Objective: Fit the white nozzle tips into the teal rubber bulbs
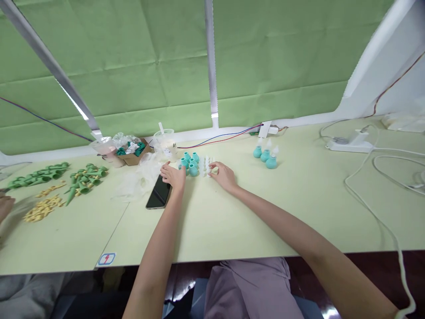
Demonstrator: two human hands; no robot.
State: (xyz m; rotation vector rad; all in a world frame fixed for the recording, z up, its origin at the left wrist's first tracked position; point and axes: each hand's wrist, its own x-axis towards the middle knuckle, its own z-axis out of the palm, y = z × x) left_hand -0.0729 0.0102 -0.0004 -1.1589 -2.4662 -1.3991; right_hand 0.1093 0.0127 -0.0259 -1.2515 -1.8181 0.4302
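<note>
A cluster of small turquoise rubber bulbs (193, 170) stands upright on the table, their open necks facing up. My left hand (174, 177) is at the cluster's left side, fingers spread, partly covering the nearest bulbs. Just right of the bulbs are rows of small white translucent tips (202, 167). Over the right-hand row, my right hand (225, 176) has its thumb and forefinger curled around one white tip. Farther right stand 3 turquoise bulbs (271, 162) with clear pointed tips fitted in their necks.
A black phone (159, 194) lies beside my left wrist. Behind it are crumpled plastic bags (141, 177), drink cups (168, 144) and a cardboard box (136, 157). Green cone-shaped parts (86, 179) and yellow pieces (43, 209) lie left, near another person's hand (5, 206). A power strip (350, 144) sits right.
</note>
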